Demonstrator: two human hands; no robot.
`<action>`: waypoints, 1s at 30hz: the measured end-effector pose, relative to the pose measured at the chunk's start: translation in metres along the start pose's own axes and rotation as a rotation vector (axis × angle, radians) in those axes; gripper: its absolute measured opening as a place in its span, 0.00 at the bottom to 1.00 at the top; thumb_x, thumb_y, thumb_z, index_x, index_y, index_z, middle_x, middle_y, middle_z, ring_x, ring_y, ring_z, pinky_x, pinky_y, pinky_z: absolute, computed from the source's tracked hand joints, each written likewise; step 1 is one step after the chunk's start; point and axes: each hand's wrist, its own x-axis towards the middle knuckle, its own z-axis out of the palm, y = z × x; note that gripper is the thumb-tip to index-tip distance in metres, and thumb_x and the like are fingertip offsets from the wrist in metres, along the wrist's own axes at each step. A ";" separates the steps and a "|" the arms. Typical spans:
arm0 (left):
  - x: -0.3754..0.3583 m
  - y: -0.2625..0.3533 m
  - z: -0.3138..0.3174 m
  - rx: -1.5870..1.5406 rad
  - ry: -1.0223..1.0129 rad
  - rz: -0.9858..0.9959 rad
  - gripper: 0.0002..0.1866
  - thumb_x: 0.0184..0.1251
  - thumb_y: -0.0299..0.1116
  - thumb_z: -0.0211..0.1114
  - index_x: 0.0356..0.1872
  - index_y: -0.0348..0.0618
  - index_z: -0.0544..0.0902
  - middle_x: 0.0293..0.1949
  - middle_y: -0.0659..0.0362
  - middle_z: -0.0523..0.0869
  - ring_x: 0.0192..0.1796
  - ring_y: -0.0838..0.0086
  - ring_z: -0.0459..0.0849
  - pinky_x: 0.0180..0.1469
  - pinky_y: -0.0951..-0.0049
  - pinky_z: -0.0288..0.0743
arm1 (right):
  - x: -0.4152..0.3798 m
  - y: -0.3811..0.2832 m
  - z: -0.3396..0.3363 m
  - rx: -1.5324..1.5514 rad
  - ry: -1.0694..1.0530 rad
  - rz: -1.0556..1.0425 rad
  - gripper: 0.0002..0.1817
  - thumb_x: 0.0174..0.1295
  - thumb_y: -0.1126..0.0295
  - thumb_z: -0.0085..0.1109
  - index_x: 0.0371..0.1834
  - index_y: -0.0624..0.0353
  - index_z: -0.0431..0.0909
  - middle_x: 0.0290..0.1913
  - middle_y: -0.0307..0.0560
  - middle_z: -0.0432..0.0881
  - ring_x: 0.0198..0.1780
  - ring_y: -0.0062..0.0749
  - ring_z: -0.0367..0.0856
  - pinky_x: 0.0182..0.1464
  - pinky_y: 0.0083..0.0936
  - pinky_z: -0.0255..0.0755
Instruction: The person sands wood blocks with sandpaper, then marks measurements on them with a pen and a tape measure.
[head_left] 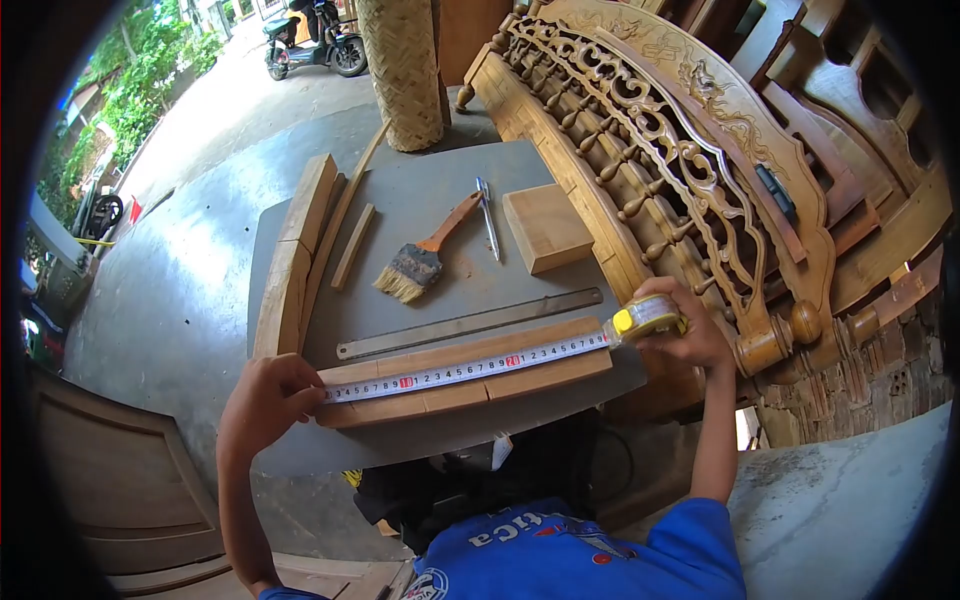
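Note:
A tape measure point(648, 318) with a yellow button is gripped in my right hand point(690, 325). Its white blade point(455, 376) runs leftward along a curved wooden piece point(540, 382) at the near side of the grey board. My left hand point(270, 395) pinches the blade's end at the left end of that wood; the tip itself is hidden by the fingers. Just beyond the wood lies a steel ruler point(470, 322). Farther back are a paintbrush point(425, 255) with an orange handle, a pen point(489, 220) and a wooden block point(548, 228).
Wooden lengths point(290, 260) and a short stick point(353, 247) lie along the left of the grey board point(400, 200). Carved wooden furniture point(650, 150) crowds the right side. A woven column point(400, 75) stands behind, with a scooter point(315, 45) outside. A wooden panel point(120, 470) is at lower left.

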 end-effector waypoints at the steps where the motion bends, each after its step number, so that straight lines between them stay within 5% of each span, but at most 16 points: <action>1: -0.001 -0.003 0.001 -0.006 -0.013 -0.002 0.05 0.51 0.23 0.64 0.28 0.33 0.79 0.20 0.54 0.83 0.23 0.76 0.82 0.27 0.79 0.75 | 0.002 0.003 -0.001 0.019 0.003 0.004 0.31 0.39 0.76 0.72 0.50 0.54 0.69 0.47 0.40 0.75 0.50 0.26 0.74 0.52 0.25 0.68; 30: -0.015 -0.016 0.007 -0.057 0.009 -0.022 0.07 0.54 0.28 0.66 0.27 0.37 0.76 0.21 0.59 0.80 0.20 0.82 0.74 0.20 0.81 0.69 | 0.008 0.011 -0.008 0.090 0.027 0.012 0.31 0.41 0.76 0.71 0.51 0.54 0.68 0.43 0.37 0.76 0.47 0.22 0.74 0.49 0.21 0.68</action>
